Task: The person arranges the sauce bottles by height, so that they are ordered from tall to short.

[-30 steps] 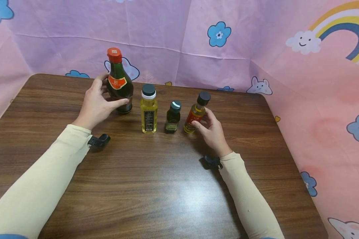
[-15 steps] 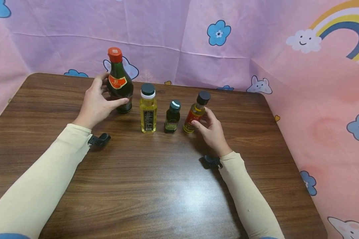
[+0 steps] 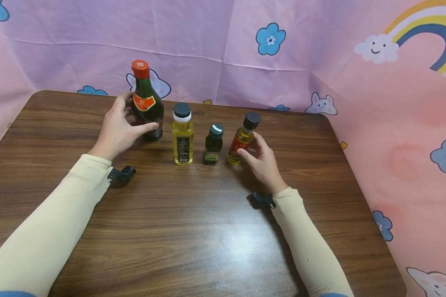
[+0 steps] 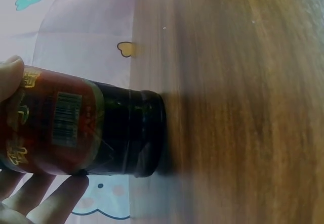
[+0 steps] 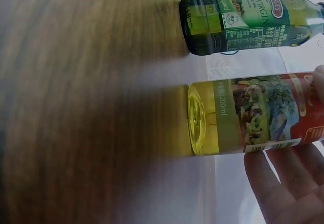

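- As the left sleeve (image 3: 52, 225), pale cream, crosses the desk (image 3: 163, 247) toward the back edge, a black wristband (image 3: 120, 176) shows at its cuff.
- Left hand (image 3: 115, 134): grasping the red-capped bottle (image 3: 148, 108), thumb across the front, fingers round the other side. This dark green bottle is near the back edge, on the side of the back left corner, its top leaning slightly left. Whether its base touches the desk I cannot tell.
- Yellow bottle (image 3: 183, 138): upright, farther from the back edge, with a dark cap, a white collar and a black label.
- Small bottle (image 3: 213, 146): upright, dark green with a green label, apart from both neighbours.
- Rightmost bottle (image 3: 239, 144): yellow, red-labelled and black-capped, tilted with its cap toward the right edge; contact under its base is unclear.
- Right hand (image 3: 262, 163): grasping that bottle, thumb on the label, fingers behind, well in from the right edge.
- Right sleeve (image 3: 306, 239): cream too, with a second wristband (image 3: 264, 200).
- Cloth (image 3: 193, 45): pink and purple, printed with flowers, beyond the back and right edges.
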`<state>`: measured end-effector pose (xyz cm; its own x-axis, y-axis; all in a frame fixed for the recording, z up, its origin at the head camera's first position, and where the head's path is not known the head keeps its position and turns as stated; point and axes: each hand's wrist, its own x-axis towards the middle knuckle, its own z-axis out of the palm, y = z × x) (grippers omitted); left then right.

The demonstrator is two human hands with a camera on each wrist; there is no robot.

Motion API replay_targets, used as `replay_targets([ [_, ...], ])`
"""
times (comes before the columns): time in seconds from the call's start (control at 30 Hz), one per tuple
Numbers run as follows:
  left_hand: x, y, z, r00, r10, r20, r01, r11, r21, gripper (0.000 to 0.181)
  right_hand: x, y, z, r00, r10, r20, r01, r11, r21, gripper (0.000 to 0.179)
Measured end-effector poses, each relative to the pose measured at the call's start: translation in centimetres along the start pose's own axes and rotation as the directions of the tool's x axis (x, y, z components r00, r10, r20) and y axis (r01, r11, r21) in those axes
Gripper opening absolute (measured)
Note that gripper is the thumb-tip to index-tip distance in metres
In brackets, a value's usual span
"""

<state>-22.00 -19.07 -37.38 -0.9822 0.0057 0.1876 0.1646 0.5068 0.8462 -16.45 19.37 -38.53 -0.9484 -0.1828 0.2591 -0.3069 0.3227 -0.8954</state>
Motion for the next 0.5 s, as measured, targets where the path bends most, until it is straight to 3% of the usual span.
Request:
replay_targets([
  [0.2, 0.1, -0.6, 0.0, 1.0, 0.018, 0.01, -0.018, 0.999, 0.029, 0.102, 0.5, 2.8, -0.2, 1.0, -0.024, 0.001, 0.024, 1.0, 0.001, 0.055],
  [0.5, -0.1, -1.0, 0.1, 0.999, 0.025, 0.035, -0.025, 1.0, 0.012, 0.102, 0.4, 2.8, -0.3, 1.0, -0.028, 0.0, 0.028, 1.0, -0.012, 0.055],
])
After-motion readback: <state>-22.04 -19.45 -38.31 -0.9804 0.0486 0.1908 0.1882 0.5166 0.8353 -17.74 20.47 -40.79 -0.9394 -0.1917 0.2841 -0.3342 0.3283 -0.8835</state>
